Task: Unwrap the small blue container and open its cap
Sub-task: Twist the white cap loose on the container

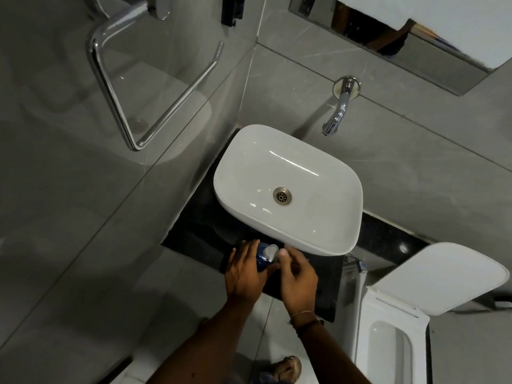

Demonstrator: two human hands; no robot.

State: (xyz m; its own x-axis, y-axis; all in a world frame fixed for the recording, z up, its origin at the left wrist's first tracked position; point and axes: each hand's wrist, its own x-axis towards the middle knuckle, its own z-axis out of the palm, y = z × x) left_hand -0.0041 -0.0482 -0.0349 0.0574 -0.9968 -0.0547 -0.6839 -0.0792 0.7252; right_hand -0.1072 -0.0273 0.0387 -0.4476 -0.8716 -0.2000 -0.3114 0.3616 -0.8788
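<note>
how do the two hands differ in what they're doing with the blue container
The left hand wraps around the body of the blue container; the right hand sits beside it, thumb raised near the white cap. The left hand covers most of the container, the right hides little of it. The right wrist wears a band; the left wrist is bare. Both hang over the dark counter just in front of the sink.

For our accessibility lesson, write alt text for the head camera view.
Two bare hands hold a small blue container with a white cap over a black counter, the left hand gripping it. Behind sits a white basin under a chrome tap.
</note>
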